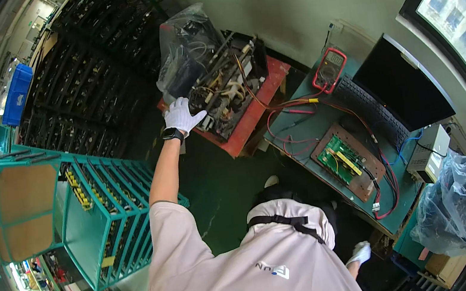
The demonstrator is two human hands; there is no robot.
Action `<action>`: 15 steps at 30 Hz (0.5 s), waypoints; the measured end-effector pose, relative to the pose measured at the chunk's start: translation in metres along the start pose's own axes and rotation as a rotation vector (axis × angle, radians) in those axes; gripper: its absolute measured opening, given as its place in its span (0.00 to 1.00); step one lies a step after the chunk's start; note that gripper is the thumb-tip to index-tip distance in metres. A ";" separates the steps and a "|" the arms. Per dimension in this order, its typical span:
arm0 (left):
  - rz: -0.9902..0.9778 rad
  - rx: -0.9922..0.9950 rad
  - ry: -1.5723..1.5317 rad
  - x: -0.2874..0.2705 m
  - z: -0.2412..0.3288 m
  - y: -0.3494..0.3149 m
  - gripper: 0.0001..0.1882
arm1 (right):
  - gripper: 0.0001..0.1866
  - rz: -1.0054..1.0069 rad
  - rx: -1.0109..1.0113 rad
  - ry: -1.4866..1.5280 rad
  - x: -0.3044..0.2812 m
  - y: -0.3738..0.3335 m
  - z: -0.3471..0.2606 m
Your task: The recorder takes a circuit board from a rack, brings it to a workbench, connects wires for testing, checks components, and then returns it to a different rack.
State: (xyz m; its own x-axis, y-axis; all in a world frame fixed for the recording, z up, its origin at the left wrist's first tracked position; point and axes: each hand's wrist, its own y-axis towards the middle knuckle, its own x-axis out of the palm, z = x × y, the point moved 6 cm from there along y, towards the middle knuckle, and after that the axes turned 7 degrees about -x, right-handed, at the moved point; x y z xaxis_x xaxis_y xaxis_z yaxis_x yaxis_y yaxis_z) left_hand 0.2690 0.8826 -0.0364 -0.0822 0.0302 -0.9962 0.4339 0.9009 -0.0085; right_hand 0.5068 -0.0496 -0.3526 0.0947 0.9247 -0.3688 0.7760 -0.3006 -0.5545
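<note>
My left hand (180,116), in a white glove with a dark watch at the wrist, reaches forward with its thumb spread out. It rests at the near left edge of an opened machine (227,89) full of wires and metal parts; whether it presses on the frame cannot be made out. Just beyond the hand, a clear plastic bag (185,47) covers part of the machine. The machine stands on a red table (272,82). Low at my right side hangs my right hand (359,253), also white-gloved, its fingers loosely out and nothing visible in them.
On the green workbench (302,162) at right are a green circuit board (340,156), a red multimeter (328,68), a keyboard (369,107) and a monitor (401,84). Cables run from bench to machine. A teal rack cart (90,221) stands at left; a plastic-wrapped item (455,202) sits at right.
</note>
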 end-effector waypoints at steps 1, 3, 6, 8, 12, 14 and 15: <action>-0.004 0.052 0.035 0.003 -0.008 0.010 0.52 | 0.14 0.007 0.171 -0.175 0.019 -0.024 0.032; -0.028 0.165 0.020 0.007 -0.015 0.030 0.53 | 0.15 -0.089 0.156 0.020 0.061 -0.085 0.072; -0.063 0.261 -0.071 0.010 -0.018 0.051 0.55 | 0.15 -0.487 -0.909 -1.346 0.139 -0.154 0.058; -0.147 0.259 -0.080 0.016 -0.022 0.055 0.47 | 0.15 -0.548 -0.662 -1.201 0.154 -0.164 0.074; 0.042 0.363 -0.060 0.012 -0.029 0.051 0.43 | 0.15 -0.587 -0.476 -1.088 0.169 -0.165 0.110; 0.062 0.386 -0.033 0.016 -0.031 0.052 0.44 | 0.15 -0.591 -0.462 -1.081 0.175 -0.162 0.133; 0.053 0.378 -0.023 0.018 -0.033 0.055 0.45 | 0.14 -0.591 -0.462 -1.087 0.178 -0.161 0.144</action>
State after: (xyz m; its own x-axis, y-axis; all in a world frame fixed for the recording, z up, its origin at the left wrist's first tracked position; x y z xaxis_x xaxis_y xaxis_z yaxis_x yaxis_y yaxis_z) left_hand 0.2621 0.9473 -0.0519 -0.0324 0.0594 -0.9977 0.7375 0.6751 0.0162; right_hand 0.3095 0.1299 -0.4365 -0.7070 0.1656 -0.6876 0.6877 0.3882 -0.6135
